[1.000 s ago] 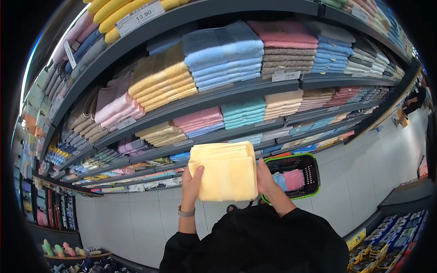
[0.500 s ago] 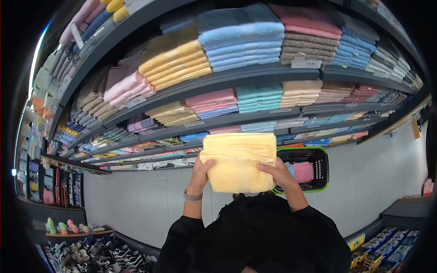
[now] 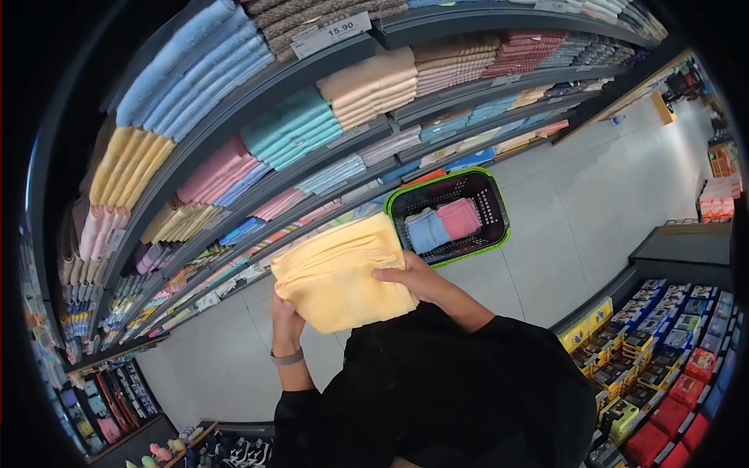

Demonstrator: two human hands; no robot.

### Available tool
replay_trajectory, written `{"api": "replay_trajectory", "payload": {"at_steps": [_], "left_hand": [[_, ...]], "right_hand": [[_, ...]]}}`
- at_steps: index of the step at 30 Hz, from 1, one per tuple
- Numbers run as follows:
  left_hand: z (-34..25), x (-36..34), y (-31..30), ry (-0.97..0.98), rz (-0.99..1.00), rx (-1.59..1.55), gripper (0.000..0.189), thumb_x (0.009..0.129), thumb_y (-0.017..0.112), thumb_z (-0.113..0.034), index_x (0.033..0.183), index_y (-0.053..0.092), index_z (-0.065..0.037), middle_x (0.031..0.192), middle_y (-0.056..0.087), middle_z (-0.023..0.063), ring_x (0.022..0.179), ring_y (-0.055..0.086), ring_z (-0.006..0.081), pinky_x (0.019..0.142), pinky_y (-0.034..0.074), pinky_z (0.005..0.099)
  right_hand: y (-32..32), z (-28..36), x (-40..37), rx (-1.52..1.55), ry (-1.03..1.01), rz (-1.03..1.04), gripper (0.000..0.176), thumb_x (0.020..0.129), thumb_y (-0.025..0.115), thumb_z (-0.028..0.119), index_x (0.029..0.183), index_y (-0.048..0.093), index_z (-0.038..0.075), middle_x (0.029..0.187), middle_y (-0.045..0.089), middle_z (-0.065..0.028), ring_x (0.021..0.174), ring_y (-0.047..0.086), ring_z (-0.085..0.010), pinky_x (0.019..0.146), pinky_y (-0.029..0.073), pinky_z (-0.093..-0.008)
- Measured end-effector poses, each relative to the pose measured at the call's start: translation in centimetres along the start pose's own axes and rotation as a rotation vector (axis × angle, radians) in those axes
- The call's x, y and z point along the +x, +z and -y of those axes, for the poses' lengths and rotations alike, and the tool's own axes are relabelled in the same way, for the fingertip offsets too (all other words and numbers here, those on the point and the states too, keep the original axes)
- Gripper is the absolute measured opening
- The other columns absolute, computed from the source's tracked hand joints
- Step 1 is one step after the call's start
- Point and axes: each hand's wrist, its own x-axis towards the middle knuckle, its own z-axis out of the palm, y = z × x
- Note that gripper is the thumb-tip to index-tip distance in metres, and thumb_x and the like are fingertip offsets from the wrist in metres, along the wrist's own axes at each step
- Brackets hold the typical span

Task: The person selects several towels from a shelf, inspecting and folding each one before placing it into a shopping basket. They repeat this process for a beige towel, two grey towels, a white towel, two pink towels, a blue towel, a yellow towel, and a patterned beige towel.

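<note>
A folded pale yellow towel (image 3: 343,273) is held out in front of my body, its stacked folds facing up and away. My left hand (image 3: 286,320), with a band on the wrist, grips its left side. On the right side my right hand (image 3: 413,278) holds it, thumb on top and fingers hidden beneath. Just beyond my right hand, on the floor, stands a black shopping basket (image 3: 499,199) with a green rim. Inside lie a folded blue towel (image 3: 427,231) and a folded pink towel (image 3: 459,218).
Shelves of folded towels curve along the far side, with teal towels (image 3: 292,129) and a price tag (image 3: 331,35). Pale floor tiles (image 3: 546,234) run between them and a low display of boxed goods (image 3: 655,351) at right. Shoes (image 3: 234,451) sit at bottom left.
My view has turned right, so the basket shows more fully and the shelves tilt. The yellow towel stays in both hands, now slanted and left of the basket.
</note>
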Motion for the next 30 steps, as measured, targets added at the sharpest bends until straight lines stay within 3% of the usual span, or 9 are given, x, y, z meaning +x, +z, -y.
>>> {"api": "replay_trajectory", "payload": {"at_steps": [2,5,10,12,15,19,21,26,30], "left_hand": [[3.1,-2.1,-1.5,-0.233,0.059,-0.013,0.039,0.084,0.058,-0.010,0.119,0.045,0.002,0.112,0.055,0.0099,0.098,0.055,0.0159,0.084,0.044,0.0276],[5.0,-4.4,0.0,-0.229,-0.043,0.319,0.038,0.085,0.057,-0.012,0.119,0.045,0.001,0.109,0.056,0.0091,0.096,0.055,0.0151,0.082,0.045,0.0276],[4.7,-5.8,2.3,-0.144,-0.241,0.663,0.028,0.086,0.053,-0.009,0.112,0.048,0.003,0.099,0.059,0.0102,0.085,0.056,0.0115,0.074,0.046,0.0243],[4.3,-6.5,1.3,0.093,-0.268,0.883,0.027,0.086,0.053,-0.008,0.110,0.048,0.004,0.096,0.059,0.0114,0.082,0.057,0.0127,0.072,0.047,0.0255],[2.3,-8.8,1.0,-0.192,-0.251,0.772,0.032,0.085,0.054,-0.009,0.113,0.046,0.005,0.099,0.058,0.0117,0.086,0.057,0.0164,0.073,0.048,0.0290],[4.2,-10.4,-4.5,-0.108,-0.084,0.597,0.035,0.085,0.054,-0.011,0.116,0.046,0.004,0.105,0.056,0.0124,0.092,0.056,0.0190,0.077,0.048,0.0318],[3.9,-10.9,-5.3,-0.195,-0.016,-0.111,0.038,0.084,0.057,-0.015,0.116,0.046,0.003,0.111,0.055,0.0118,0.100,0.054,0.0184,0.081,0.047,0.0307],[4.5,-8.9,-3.8,-0.136,-0.135,0.055,0.035,0.084,0.059,-0.011,0.115,0.047,0.002,0.110,0.056,0.0094,0.098,0.055,0.0157,0.082,0.046,0.0277],[6.4,-8.6,-2.2,-0.045,-0.181,0.216,0.031,0.084,0.056,-0.003,0.114,0.049,0.001,0.108,0.057,0.0085,0.095,0.056,0.0144,0.082,0.045,0.0259]], "right_hand": [[-0.6,0.4,-0.9,0.029,-0.021,-0.027,0.041,0.083,0.061,0.013,0.118,0.047,-0.001,0.108,0.057,-0.0090,0.094,0.058,-0.0145,0.080,0.048,-0.0290],[-1.1,0.5,-1.5,0.051,-0.038,-0.073,0.041,0.083,0.060,0.014,0.119,0.047,-0.001,0.108,0.057,-0.0093,0.094,0.057,-0.0146,0.080,0.047,-0.0289],[0.4,-2.1,-3.6,-0.253,-0.237,-0.071,0.046,0.086,0.057,0.016,0.124,0.038,-0.001,0.112,0.053,-0.0083,0.099,0.052,-0.0119,0.084,0.043,-0.0264],[0.9,-4.0,-4.2,-0.276,-0.235,-0.112,0.046,0.086,0.056,0.016,0.124,0.038,-0.001,0.113,0.053,-0.0077,0.099,0.052,-0.0122,0.084,0.042,-0.0267],[2.0,-5.6,-5.3,-0.255,-0.222,-0.180,0.044,0.085,0.055,0.017,0.124,0.040,0.000,0.109,0.056,-0.0094,0.095,0.055,-0.0148,0.082,0.043,-0.0286],[3.7,-5.7,-6.9,-0.632,-0.399,-0.057,0.041,0.083,0.053,0.015,0.121,0.045,0.001,0.100,0.059,-0.0147,0.088,0.059,-0.0184,0.078,0.045,-0.0304],[4.2,-5.9,-7.5,-0.661,-0.386,-0.032,0.040,0.082,0.052,0.014,0.120,0.046,0.001,0.098,0.060,-0.0162,0.086,0.059,-0.0194,0.077,0.045,-0.0309],[3.9,-8.3,-9.1,-0.576,-0.078,-0.112,0.040,0.087,0.055,0.017,0.121,0.044,0.000,0.108,0.056,-0.0080,0.098,0.053,-0.0125,0.084,0.042,-0.0272],[0.9,-10.6,-9.1,-0.336,-0.167,-0.167,0.047,0.086,0.056,0.017,0.126,0.038,0.001,0.116,0.051,-0.0065,0.104,0.049,-0.0128,0.088,0.041,-0.0283]]}}
